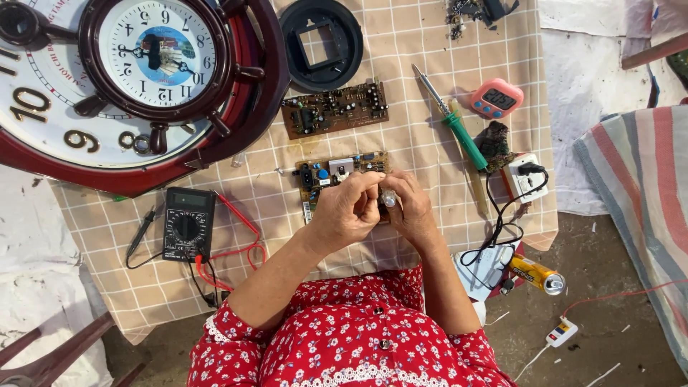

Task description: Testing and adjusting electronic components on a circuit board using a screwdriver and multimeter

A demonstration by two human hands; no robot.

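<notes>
head view: both hands meet over the near middle of the desk (pixel 430 43), its cloth a beige check. the left hand (pixel 347 211) and right hand (pixel 410 211) are curled shut around a small pale cylindrical part (pixel 388 198), smooth and rounded. just beyond lies a tan circuit board (pixel 337 170), flat, studded with components. a green-handled soldering iron (pixel 455 122) lies to the right, a black multimeter (pixel 188 223) to the left.

Both hands, left (pixel 347 211) and right (pixel 408 208), meet over a circuit board (pixel 337 172) mid-table, pinching a small cylinder (pixel 388 198). A multimeter (pixel 188 223) lies near the left edge, a soldering iron (pixel 451 122) toward the right.
</notes>
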